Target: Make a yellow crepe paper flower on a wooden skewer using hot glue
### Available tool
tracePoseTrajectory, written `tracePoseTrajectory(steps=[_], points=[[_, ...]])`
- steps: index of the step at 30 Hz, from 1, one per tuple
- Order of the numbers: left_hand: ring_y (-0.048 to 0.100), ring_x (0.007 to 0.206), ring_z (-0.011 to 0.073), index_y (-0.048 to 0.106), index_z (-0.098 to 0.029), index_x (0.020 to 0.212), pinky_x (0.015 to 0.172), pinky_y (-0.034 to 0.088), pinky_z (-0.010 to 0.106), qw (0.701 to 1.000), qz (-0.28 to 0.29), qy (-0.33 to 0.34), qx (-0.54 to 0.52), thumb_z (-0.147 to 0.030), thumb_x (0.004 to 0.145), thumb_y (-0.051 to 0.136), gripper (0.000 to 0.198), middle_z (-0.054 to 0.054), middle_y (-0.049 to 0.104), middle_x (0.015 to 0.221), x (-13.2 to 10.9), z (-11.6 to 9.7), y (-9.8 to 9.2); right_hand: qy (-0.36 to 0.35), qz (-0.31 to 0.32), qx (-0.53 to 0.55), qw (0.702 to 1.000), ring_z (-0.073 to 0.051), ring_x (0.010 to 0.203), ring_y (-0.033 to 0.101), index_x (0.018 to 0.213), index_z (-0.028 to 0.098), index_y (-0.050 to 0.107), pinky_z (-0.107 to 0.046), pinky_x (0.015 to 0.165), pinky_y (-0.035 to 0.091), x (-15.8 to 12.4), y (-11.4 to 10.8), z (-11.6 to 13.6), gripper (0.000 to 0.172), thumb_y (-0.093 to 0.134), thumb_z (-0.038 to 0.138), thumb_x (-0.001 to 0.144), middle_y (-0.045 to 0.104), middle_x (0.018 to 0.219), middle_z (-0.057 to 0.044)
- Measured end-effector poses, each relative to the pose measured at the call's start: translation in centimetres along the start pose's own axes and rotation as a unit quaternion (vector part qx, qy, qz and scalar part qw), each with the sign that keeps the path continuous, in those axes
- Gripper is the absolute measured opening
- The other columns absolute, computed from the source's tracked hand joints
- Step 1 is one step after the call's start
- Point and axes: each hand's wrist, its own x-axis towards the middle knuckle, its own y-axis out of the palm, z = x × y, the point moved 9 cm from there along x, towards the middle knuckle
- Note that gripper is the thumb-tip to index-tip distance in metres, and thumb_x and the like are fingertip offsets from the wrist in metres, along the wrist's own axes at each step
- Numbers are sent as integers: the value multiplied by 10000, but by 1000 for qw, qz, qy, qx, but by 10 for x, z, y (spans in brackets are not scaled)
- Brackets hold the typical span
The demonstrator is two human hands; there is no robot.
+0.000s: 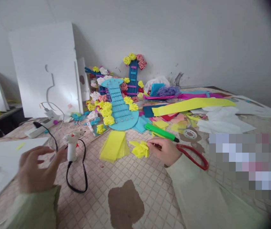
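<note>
My right hand [164, 150] pinches a yellow crepe-paper flower [140, 149] by one side, a little right of a stack of yellow paper sheets [113, 146]. At the left, my left hand [38, 165] is blurred, its thumb and fingers apart, with nothing visible between them. Just right of those fingers is a white glue gun [72, 148], with a black cord [85, 173] looping below it. Beyond my right hand lies a green box cutter [160, 132], while red-handled scissors [195, 156] rest by my right wrist, partly hidden.
A light-blue paper guitar [121, 108] with yellow flowers leans on other decorated guitars at the back. A white board [46, 70] stands at the left near a power strip [42, 125]. Yellow strip [195, 105], tape roll [190, 134] and loose papers cover the right side.
</note>
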Motion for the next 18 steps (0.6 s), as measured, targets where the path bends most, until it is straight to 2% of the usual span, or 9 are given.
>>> tracePoseTrajectory(steps=[2,3,5,7,10,13,14,16,18], points=[[485,965,341,545,-190,832,788,386,495,990,-1,-19,139,-516,591,598,409,53,555,881,11,-2,39,-7,-3,0,1000,-127,582,526,679,145,632,-235,508,395,0,0,1,209,450,185,775,627,676,-46],[496,945,342,535,-184,799,789,373,507,986,31,-13,163,-536,620,556,395,49,552,830,13,-2,61,-10,-4,0,1000,-125,575,523,676,147,632,-234,503,392,0,-1,1,210,451,186,774,625,668,-43],[540,833,305,507,-185,654,744,399,447,981,85,0,172,-537,668,501,352,23,526,676,12,0,93,-16,-7,1,1000,-121,569,521,672,149,635,-230,497,390,0,-1,2,213,451,188,773,624,660,-39],[549,749,264,474,-197,588,683,412,378,982,91,4,165,-498,712,466,326,-5,480,575,8,5,102,-15,-7,6,1000,-121,581,528,675,145,638,-229,502,395,0,-2,2,213,452,185,771,628,667,-41],[531,775,245,468,-209,589,660,404,336,990,25,-13,139,-452,709,495,273,-26,483,565,8,6,84,-14,-6,11,1000,-125,602,539,678,141,641,-231,519,403,0,-2,4,211,454,178,769,632,681,-47],[529,813,243,434,-198,535,644,416,306,994,-27,-40,97,-467,647,570,322,-27,521,594,12,-11,55,-12,-3,8,1000,-120,585,532,678,138,644,-228,512,396,0,-1,7,210,458,178,768,629,677,-47],[538,790,235,437,-194,522,623,425,293,995,-40,-68,67,-468,639,581,331,-27,530,588,11,-16,43,-10,-2,8,1000,-117,575,527,680,135,645,-225,506,391,0,-1,8,208,461,178,767,627,674,-48],[571,727,207,549,-197,616,610,446,283,993,-25,-108,-31,-444,674,563,254,-30,596,642,5,-31,27,-5,-1,6,1000,-110,554,513,681,129,645,-219,496,379,-1,-1,8,205,465,180,766,621,661,-46],[586,727,194,604,-200,664,671,466,292,993,31,-51,-105,-382,690,567,188,-26,642,698,-9,-60,16,-5,-1,2,1000,-103,540,501,678,128,644,-213,490,365,-1,-1,9,206,467,182,768,610,639,-38]])
